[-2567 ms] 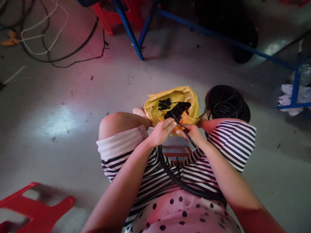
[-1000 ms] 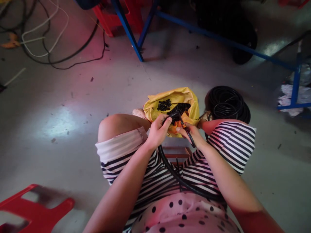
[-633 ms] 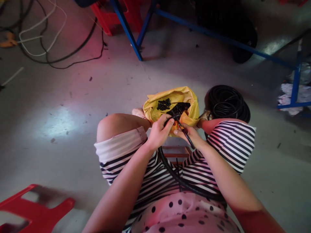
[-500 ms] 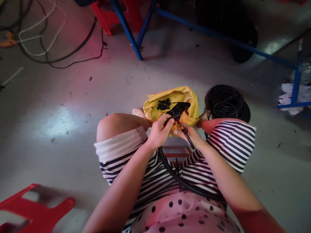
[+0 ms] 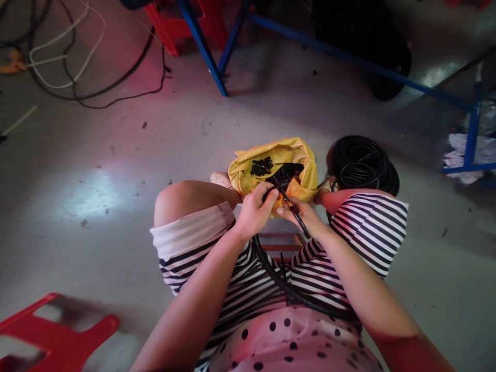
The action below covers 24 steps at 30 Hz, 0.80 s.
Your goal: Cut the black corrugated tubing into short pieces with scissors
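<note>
My left hand [image 5: 254,209] is closed around the end of a black corrugated tube [image 5: 273,274], which loops back over my lap towards the right. In my right hand [image 5: 310,217] is a pair of cutters [image 5: 301,223] with dark handles and a bit of orange near the joint. Their jaws meet the tube end beside my left fingers; whether they are closed on it I cannot tell. Just beneath both hands stands an open yellow bag [image 5: 308,155], holding many short black tube pieces [image 5: 261,166].
A coil of black tube [image 5: 364,163] lies right of the bag, by my foot. A blue metal frame [image 5: 329,49] crosses the far side. Red stools [image 5: 58,330] stand at lower left and top. Loose cables [image 5: 116,82] lie on the floor at upper left.
</note>
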Each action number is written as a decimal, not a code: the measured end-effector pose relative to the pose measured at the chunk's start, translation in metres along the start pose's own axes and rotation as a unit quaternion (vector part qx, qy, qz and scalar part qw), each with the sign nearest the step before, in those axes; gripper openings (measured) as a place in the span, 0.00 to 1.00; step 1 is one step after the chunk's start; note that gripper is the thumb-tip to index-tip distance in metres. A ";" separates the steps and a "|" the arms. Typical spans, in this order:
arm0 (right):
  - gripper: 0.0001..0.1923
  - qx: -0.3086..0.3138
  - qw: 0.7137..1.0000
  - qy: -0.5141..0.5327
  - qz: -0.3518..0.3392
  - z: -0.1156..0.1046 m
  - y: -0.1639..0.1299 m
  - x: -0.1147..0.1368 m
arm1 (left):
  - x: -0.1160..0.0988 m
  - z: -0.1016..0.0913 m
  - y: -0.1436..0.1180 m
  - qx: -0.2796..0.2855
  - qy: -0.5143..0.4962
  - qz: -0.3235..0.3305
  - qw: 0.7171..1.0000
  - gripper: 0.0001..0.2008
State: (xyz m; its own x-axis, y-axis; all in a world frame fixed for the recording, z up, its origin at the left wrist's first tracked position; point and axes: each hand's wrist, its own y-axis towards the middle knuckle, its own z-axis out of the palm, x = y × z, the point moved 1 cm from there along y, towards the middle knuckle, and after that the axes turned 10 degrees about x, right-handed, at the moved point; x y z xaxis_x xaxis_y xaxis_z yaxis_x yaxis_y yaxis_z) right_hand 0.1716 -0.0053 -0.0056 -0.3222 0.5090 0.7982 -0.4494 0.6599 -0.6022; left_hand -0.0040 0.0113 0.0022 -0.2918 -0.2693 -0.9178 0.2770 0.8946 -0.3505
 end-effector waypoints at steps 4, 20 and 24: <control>0.19 0.005 1.000 0.005 -0.008 0.000 -0.001 0.004 | -0.001 0.000 -0.001 0.008 0.012 0.004 1.000 0.12; 0.25 0.012 0.999 -0.033 0.008 -0.003 -0.002 -0.004 | 0.001 -0.008 0.001 0.130 0.124 0.002 0.984 0.14; 0.28 -0.015 0.998 -0.061 0.019 -0.001 -0.002 -0.006 | 0.000 -0.011 0.001 0.120 0.117 -0.002 0.986 0.13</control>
State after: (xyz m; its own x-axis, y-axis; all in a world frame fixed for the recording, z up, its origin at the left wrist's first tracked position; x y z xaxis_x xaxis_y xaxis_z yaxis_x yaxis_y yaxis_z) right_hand 0.1754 -0.0097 -0.0094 -0.4391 0.4637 0.7695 -0.4102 0.6585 -0.6309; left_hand -0.0134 0.0164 0.0037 -0.4887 -0.1580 -0.8580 0.4752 0.7766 -0.4136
